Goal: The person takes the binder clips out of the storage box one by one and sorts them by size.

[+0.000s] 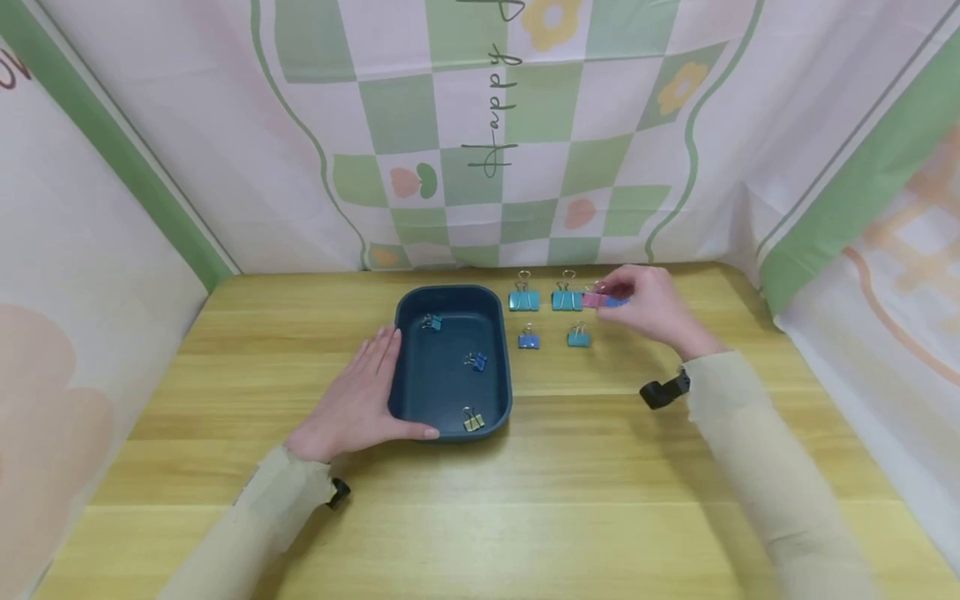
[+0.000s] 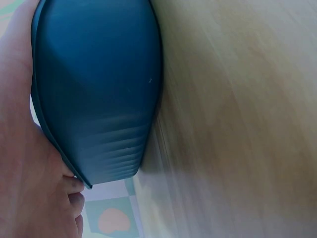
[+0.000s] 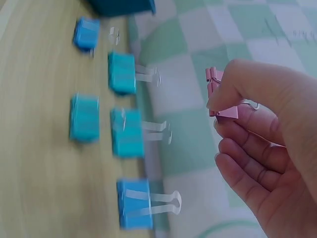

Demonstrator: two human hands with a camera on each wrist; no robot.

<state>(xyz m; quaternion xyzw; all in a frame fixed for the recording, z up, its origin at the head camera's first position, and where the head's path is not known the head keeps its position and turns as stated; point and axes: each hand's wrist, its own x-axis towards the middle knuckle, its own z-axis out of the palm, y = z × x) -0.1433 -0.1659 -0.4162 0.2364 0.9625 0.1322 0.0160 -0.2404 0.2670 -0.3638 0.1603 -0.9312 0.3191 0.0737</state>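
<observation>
Pink clip [image 1: 593,300] pinched in right hand [image 1: 651,304]; left hand [image 1: 352,396] braced on tray [image 1: 442,383]

Nearest: bare wood table [image 1: 450,517]; left hand spread, fingers straight along tray's left side, thumb stretched out over the near rim; inside tray, near to far: gold clip [image 1: 473,421] by near right corner, blue clip [image 1: 477,362] right of centre, teal clip [image 1: 432,322] toward far left; right of tray, front row: small blue clip [image 1: 528,340], then small teal clip [image 1: 578,338]; row behind: two large teal clips [image 1: 524,301], then large blue clip [image 3: 134,204], partly hidden by right hand in head view; right thumb and finger closed on pink clip, held off the table, other fingers loosely bent; farthest: green-and-white checked curtain [image 1: 536,108]
</observation>
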